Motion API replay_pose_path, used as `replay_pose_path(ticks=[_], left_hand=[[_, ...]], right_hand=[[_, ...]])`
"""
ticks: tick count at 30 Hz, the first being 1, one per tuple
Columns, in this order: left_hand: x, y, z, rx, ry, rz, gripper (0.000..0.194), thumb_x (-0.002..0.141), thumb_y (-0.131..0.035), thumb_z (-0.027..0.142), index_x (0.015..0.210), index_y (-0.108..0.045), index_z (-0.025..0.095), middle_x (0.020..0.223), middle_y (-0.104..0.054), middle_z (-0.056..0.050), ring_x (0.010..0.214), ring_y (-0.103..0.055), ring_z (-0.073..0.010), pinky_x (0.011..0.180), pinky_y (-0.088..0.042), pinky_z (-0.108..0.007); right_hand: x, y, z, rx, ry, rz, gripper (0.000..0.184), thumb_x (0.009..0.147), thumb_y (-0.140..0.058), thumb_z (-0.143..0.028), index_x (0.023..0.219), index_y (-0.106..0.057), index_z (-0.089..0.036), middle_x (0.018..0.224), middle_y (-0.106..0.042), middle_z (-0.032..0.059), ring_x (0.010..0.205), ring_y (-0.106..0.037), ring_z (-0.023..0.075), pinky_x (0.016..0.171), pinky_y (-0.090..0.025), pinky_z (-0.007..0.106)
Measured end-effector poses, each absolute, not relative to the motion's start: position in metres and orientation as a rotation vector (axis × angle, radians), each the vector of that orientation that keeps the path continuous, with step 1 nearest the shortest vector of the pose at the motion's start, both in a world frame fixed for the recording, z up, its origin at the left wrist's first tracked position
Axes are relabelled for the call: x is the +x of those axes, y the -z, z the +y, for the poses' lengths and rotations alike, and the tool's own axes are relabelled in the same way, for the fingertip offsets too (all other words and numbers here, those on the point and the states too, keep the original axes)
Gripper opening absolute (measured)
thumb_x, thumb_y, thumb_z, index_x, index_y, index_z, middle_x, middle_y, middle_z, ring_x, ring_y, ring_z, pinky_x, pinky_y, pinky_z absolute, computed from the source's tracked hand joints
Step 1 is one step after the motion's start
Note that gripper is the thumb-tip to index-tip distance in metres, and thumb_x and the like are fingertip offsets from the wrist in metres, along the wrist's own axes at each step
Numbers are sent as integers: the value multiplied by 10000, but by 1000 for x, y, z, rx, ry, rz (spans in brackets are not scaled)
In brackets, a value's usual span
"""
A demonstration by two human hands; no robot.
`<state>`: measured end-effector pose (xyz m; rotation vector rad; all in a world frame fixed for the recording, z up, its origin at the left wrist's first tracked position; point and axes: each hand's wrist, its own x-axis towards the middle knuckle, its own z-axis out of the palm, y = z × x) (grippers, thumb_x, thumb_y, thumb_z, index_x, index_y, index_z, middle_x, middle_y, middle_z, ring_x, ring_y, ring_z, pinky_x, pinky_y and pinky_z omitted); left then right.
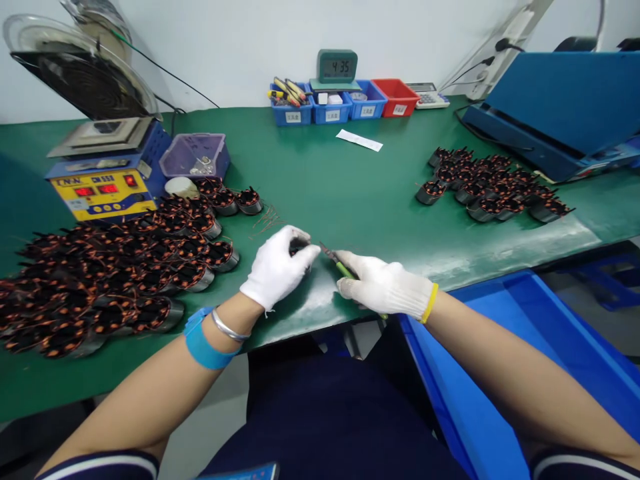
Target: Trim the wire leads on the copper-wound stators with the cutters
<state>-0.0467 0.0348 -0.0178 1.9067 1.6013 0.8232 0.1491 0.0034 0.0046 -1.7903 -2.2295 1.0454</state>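
My left hand (280, 263), in a white glove, is closed around a dark motor stator (299, 245), which the fingers mostly cover. In my gloved right hand (383, 283) are cutting pliers (345, 269) with green handles; their narrow dark jaws point at the left fingertips. A small gap seems to separate the jaws from the left thumb. Several thin copper wire offcuts (267, 220) lie on the green mat just beyond my left hand. A large group of copper-wound stators (145, 260) covers the mat to the left.
A smaller cluster of stators (490, 183) sits at the right, before a blue machine (565, 107). At the back are blue bins (293, 117), a red bin (395, 97) and a clock (337, 65). A yellow-fronted device (105, 193) stands left. Below the table edge is a blue tray (500, 373).
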Motion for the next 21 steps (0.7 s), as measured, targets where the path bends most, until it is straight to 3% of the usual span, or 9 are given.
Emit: replay_pose_path(ticks=[3, 6, 9, 13, 17, 21], left_hand=[[-62, 13, 42, 1863, -1123, 1640, 327, 832, -541, 447, 1027, -584, 188, 1076, -698, -64, 1019, -641, -202, 946, -491, -335], [-74, 6, 48, 1958, -1166, 1811, 292, 863, -499, 396, 1031, -594, 177, 1063, -704, -75, 1017, -646, -200, 944, -486, -325], [-78, -2, 49, 2122, -948, 2044, 270, 878, -474, 370, 1016, -624, 192, 1063, -715, -78, 1024, -654, -239, 920, -486, -357], [-88, -16, 47, 2124, -510, 2291, 316, 909, -418, 422, 954, -655, 219, 947, -736, -89, 898, -685, -279, 801, -497, -376], [-125, -36, 42, 1998, -472, 2400, 518, 916, -334, 609, 817, -665, 223, 861, -734, -118, 839, -682, -306, 727, -483, -374], [-156, -46, 38, 1994, -296, 2263, 655, 867, -302, 738, 568, -582, 228, 605, -664, -106, 681, -659, -280, 648, -459, -350]], right_hand=[[145, -5, 4, -1939, -377, -2530, 517, 863, -502, -426, 1327, -525, -199, 1167, -639, 171, 954, -643, 349, 750, -505, 463], [131, -2, 7, -1830, -21, -2584, 682, 819, -583, -502, 1384, -489, -133, 1188, -607, 216, 997, -611, 374, 819, -479, 476], [106, 4, 12, -1512, 21, -2594, 828, 766, -648, -547, 1437, -431, -113, 1291, -568, 214, 1130, -545, 378, 959, -414, 478], [86, 6, 20, -1372, -130, -2655, 512, 862, -550, -412, 1319, -554, -180, 1095, -668, 133, 936, -628, 307, 801, -463, 405], [128, 3, 42, -1682, -104, -2355, 504, 871, -515, -522, 1275, -581, -227, 1093, -679, 133, 902, -647, 312, 696, -458, 379], [214, 10, 74, -2194, 90, -2173, 615, 876, -457, -600, 1288, -591, -164, 1102, -653, 242, 907, -637, 403, 656, -420, 449]])
